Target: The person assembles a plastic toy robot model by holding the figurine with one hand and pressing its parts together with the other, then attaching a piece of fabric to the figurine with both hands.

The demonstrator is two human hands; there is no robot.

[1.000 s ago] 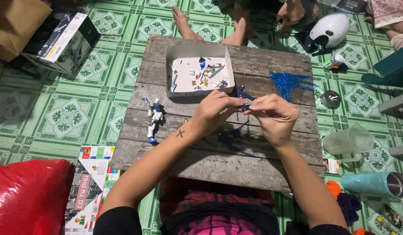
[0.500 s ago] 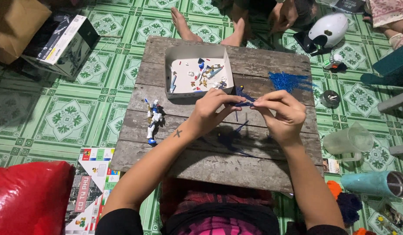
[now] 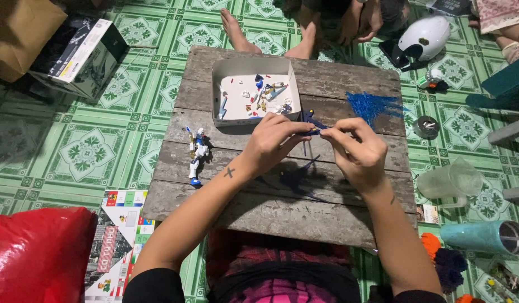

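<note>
Left hand [image 3: 273,140] and right hand [image 3: 357,151] still pinch the small blue part [image 3: 311,122]; the right has shifted slightly rightward, so the fitting goes on.

The tabletop [image 3: 282,207] is of rough, weathered wood planks. The blue part [image 3: 311,124] looks plastic, the tray [image 3: 226,70] matt white card, the floor [image 3: 91,151] glossy tile.

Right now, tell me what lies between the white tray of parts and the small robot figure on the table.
Head view: only bare wooden table separates the white tray from the robot figure; nothing lies between them.
</note>
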